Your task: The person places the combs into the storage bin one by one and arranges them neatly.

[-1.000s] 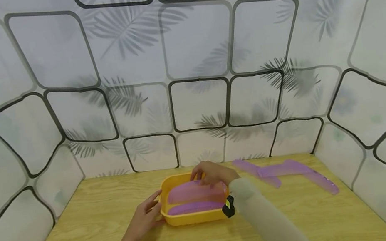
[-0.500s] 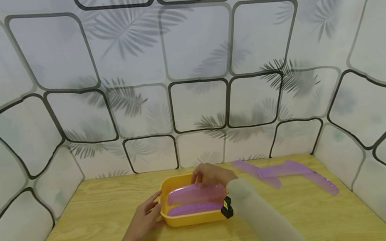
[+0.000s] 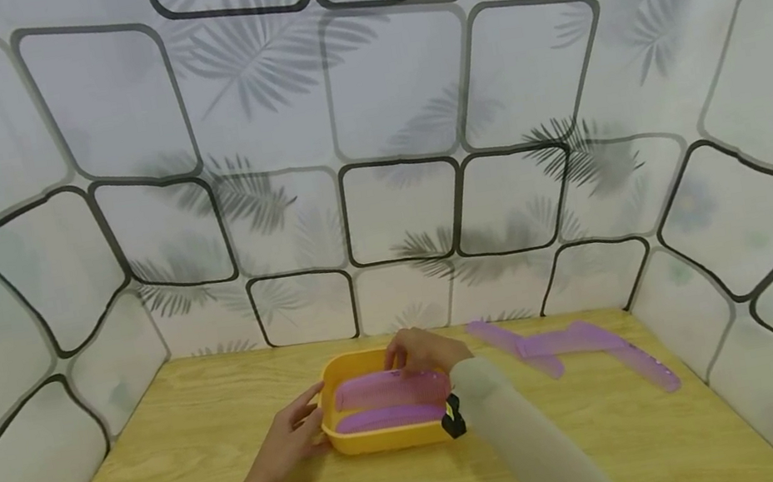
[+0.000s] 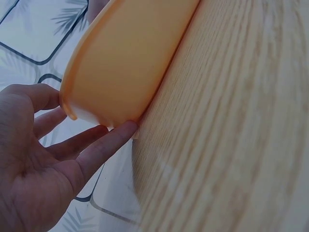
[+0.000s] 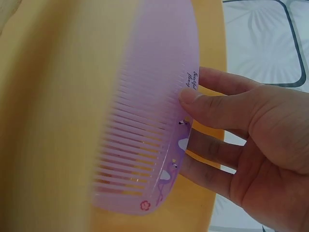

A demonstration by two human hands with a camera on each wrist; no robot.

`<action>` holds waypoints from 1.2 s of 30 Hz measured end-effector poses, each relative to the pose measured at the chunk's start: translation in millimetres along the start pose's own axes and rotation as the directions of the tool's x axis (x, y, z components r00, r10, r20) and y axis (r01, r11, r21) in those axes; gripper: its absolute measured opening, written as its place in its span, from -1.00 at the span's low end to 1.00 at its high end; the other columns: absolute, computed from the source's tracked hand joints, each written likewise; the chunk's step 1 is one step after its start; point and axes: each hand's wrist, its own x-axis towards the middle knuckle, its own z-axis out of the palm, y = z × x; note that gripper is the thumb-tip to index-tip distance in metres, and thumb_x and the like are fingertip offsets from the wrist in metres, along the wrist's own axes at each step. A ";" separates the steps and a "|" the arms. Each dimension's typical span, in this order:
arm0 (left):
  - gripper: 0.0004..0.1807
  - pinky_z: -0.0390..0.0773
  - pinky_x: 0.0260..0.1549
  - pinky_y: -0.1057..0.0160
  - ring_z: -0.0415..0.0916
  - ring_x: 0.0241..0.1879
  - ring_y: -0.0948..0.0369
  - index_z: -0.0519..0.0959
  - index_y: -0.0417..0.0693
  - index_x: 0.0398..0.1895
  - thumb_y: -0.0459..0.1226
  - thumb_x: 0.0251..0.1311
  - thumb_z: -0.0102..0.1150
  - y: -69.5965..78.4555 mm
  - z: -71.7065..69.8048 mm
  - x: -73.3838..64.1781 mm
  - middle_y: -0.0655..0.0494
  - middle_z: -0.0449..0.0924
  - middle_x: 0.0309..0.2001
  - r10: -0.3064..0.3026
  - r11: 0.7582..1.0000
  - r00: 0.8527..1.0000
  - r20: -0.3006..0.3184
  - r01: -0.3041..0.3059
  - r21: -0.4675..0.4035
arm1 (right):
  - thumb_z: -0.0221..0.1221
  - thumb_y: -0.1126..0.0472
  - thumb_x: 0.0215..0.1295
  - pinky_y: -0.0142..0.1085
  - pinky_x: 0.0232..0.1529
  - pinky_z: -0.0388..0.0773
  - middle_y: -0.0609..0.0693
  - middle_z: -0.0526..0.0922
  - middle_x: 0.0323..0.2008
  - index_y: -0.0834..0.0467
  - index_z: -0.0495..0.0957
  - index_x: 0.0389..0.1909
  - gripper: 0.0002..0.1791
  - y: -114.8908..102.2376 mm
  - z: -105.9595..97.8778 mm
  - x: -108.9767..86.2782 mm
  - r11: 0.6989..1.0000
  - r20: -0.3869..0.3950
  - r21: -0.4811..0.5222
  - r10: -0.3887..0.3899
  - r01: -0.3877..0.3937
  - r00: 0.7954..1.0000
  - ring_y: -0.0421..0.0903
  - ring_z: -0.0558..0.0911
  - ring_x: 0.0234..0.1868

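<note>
A pink-purple comb, printed with small bird figures, is pinched between the thumb and fingers of my right hand. It lies over the inside of a yellow-orange plastic tray, teeth toward me. A second purple comb lies in the tray along its near side. My left hand is at the tray's left end. Its fingers rest against the outer wall and rim, slightly bent and spread, in the left wrist view. Whether the held comb touches the tray's floor cannot be told.
Several purple combs lie overlapping on the wooden table, right of the tray. A patterned cloth wall rises along the table's back and both sides.
My right hand has lowered slightly and tipped the pinched comb flatter in the tray. The left hand stays at the tray's end, and the combs on the table have not moved.
</note>
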 end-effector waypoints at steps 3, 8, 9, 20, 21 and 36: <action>-0.37 0.77 0.01 -0.03 0.49 0.28 -0.24 0.06 -0.30 0.62 -0.26 0.62 -0.09 0.4 -0.2 -0.6 -0.61 0.27 0.37 -0.004 1.000 1.000 -0.003 0.004 -0.003 | 0.27 0.50 0.31 -0.19 -0.04 0.73 0.04 0.77 -0.16 0.12 0.77 -0.10 -0.72 -2.4 -1.2 0.0 1.000 0.013 -0.002 0.006 -0.006 1.000 -0.09 0.67 -0.13; -0.36 0.76 0.02 -0.06 0.48 0.29 -0.25 0.05 -0.30 0.62 -0.26 0.62 -0.09 0.8 0.1 -1.0 -0.61 0.26 0.37 -0.011 1.000 1.000 0.003 0.011 -0.009 | 0.28 0.50 0.31 -0.20 -0.05 0.73 0.04 0.77 -0.15 0.12 0.77 -0.09 -0.71 -5.5 -3.0 0.9 1.000 0.038 -0.005 0.026 -0.026 0.999 -0.10 0.68 -0.14; -0.36 0.76 0.02 -0.06 0.48 0.29 -0.25 0.05 -0.30 0.62 -0.26 0.62 -0.09 0.7 0.2 -1.1 -0.61 0.26 0.37 -0.012 1.000 1.000 0.003 0.012 -0.008 | 0.28 0.50 0.31 -0.20 -0.06 0.73 0.04 0.77 -0.14 0.11 0.76 -0.08 -0.71 -5.7 -3.1 1.3 0.999 0.043 -0.011 0.031 -0.030 0.999 -0.10 0.68 -0.14; -0.37 0.77 0.01 -0.04 0.49 0.29 -0.24 0.06 -0.29 0.62 -0.26 0.62 -0.08 -0.5 0.3 -0.7 -0.59 0.27 0.37 -0.011 1.000 1.000 -0.003 0.011 0.001 | 0.31 0.43 0.30 -0.27 -0.04 0.73 0.00 0.77 -0.04 0.05 0.73 0.03 -0.66 -2.7 -2.4 5.8 0.992 0.103 -0.083 0.107 -0.098 0.989 -0.15 0.68 -0.11; -0.36 0.77 0.01 -0.04 0.48 0.29 -0.24 0.06 -0.29 0.62 -0.26 0.62 -0.08 -0.3 0.3 -0.4 -0.59 0.27 0.37 -0.008 1.000 1.000 -0.002 0.008 -0.001 | 0.30 0.43 0.31 -0.27 -0.03 0.73 -0.01 0.76 -0.03 0.05 0.72 0.04 -0.66 -2.6 -2.8 5.9 0.991 0.108 -0.087 0.107 -0.098 0.988 -0.15 0.68 -0.11; -0.37 0.78 0.00 -0.02 0.49 0.29 -0.24 0.06 -0.29 0.62 -0.26 0.62 -0.08 -0.2 0.3 -0.8 -0.59 0.29 0.36 -0.004 1.000 1.000 -0.003 0.004 -0.001 | 0.33 0.35 0.33 -0.17 0.04 0.73 0.08 0.76 0.02 0.09 0.70 0.09 -0.67 -3.8 -10.6 2.6 0.993 0.142 -0.089 0.093 -0.081 0.985 -0.07 0.72 -0.06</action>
